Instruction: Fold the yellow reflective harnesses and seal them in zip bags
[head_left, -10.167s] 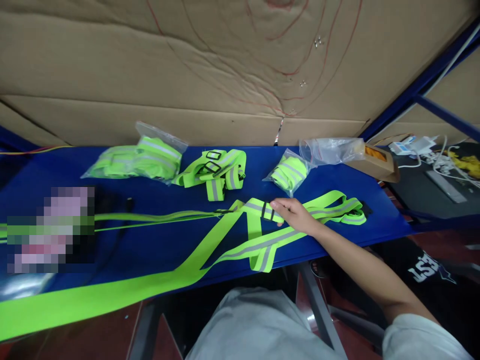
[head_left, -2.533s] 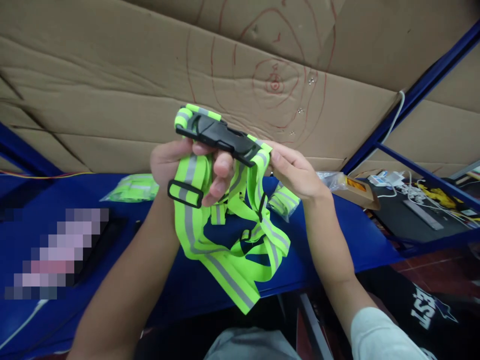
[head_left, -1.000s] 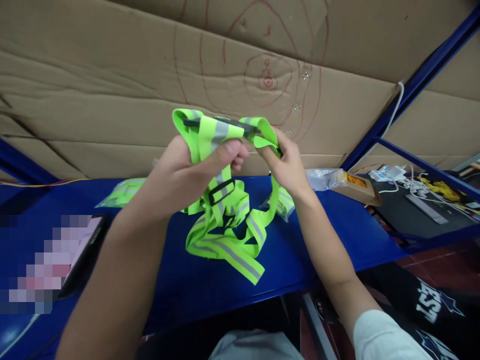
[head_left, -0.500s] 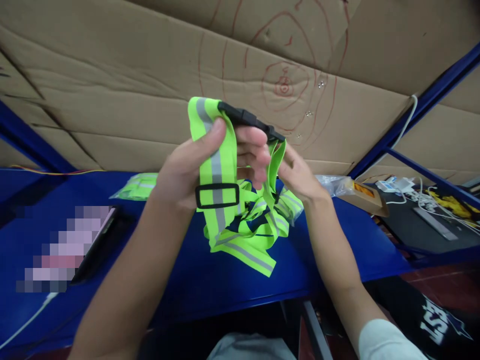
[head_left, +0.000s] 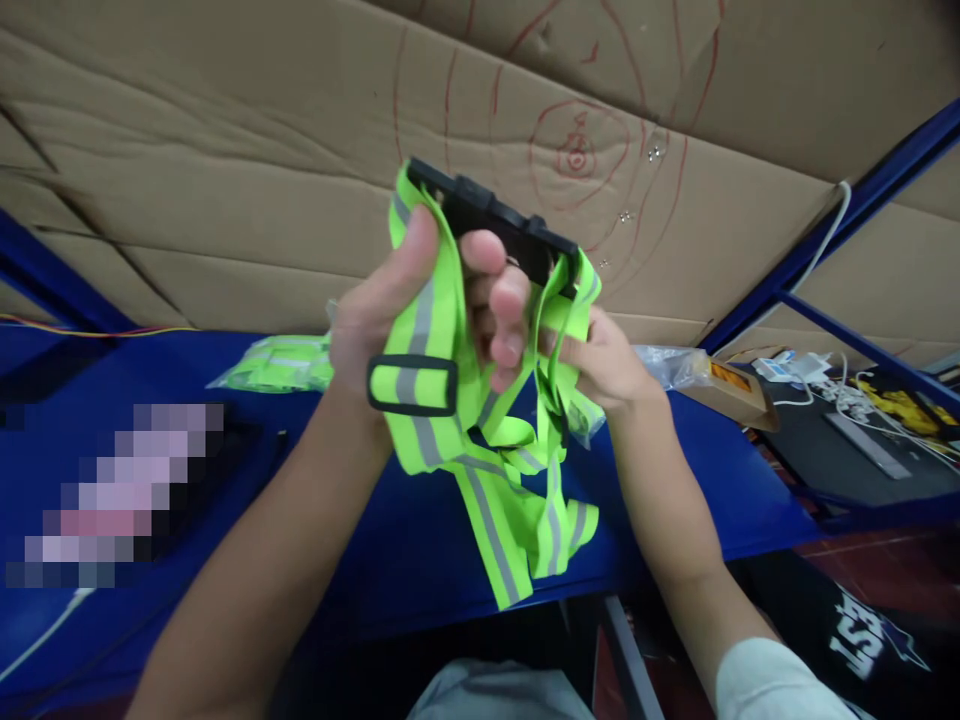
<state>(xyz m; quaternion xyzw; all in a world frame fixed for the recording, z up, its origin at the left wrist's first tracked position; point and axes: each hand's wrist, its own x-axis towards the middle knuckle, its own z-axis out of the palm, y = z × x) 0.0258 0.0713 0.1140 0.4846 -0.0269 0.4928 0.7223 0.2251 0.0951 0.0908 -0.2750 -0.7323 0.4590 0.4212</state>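
From the head camera, I see the person holding a lime-green strap up over the blue table, in front of the cardboard panel. Its black buckle sits on top, long axis slanting from upper left down to the right, the left end higher. From both ends the webbing drops away, its grey stripe running lengthwise; the lowest tail points down towards the table's near edge, leaning slightly right. The black slider lies across the left length, nearly level.

The left hand has its thumb pressed on the strap just below the buckle's left end, fingers loosely curled beneath the buckle. The right hand holds the webbing under the buckle's right end, narrow, its fingertips partly hidden; how firmly, I can't tell. A bagged green bundle rests on the table beyond the left forearm.
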